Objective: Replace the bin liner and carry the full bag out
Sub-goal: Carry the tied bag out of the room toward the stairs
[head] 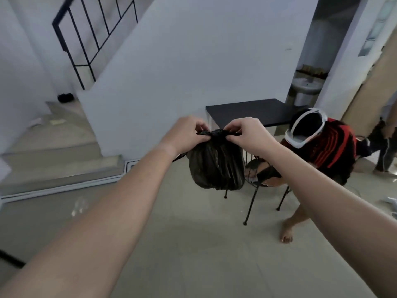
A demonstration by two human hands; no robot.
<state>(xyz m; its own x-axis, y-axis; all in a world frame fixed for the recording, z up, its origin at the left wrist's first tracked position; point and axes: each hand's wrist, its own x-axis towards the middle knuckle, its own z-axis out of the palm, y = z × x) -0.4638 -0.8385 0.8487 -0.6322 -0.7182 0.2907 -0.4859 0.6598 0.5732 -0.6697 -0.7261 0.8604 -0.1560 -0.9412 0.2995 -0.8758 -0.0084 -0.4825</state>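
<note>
A full black bin bag (217,166) hangs in the air in front of me, bulging and creased, with its neck gathered tight at the top. My left hand (184,134) pinches the left side of the gathered neck. My right hand (247,134) pinches the right side of it. Both arms are stretched out forward, holding the bag well above the tiled floor. No bin is in view.
A person in a red and black top (328,151) sits on a black wire chair (257,179) just behind and right of the bag, one bare foot (286,231) on the floor. A black table (249,112) stands behind. Stairs (64,151) rise at left. A doorway shows a washbasin (307,87).
</note>
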